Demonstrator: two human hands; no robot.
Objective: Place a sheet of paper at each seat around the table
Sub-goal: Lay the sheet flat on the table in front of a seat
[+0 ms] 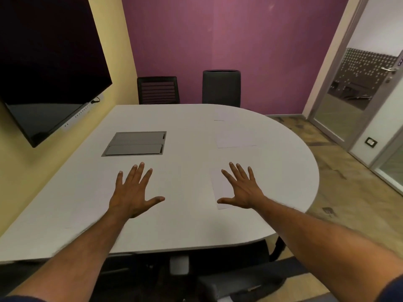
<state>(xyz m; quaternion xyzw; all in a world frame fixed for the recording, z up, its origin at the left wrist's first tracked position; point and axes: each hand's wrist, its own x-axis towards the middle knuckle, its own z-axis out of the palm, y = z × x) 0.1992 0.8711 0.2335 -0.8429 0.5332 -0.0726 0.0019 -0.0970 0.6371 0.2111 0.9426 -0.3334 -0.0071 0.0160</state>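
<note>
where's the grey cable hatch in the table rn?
Head view: the cable hatch is set flush into the table, left of centre, just beyond the left hand and below the wall screen.

Matt white table (196, 225), brushed metal hatch (136, 143), glossy black screen (43, 62).

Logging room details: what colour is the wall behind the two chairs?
Purple wall, seen in the head view.
</note>
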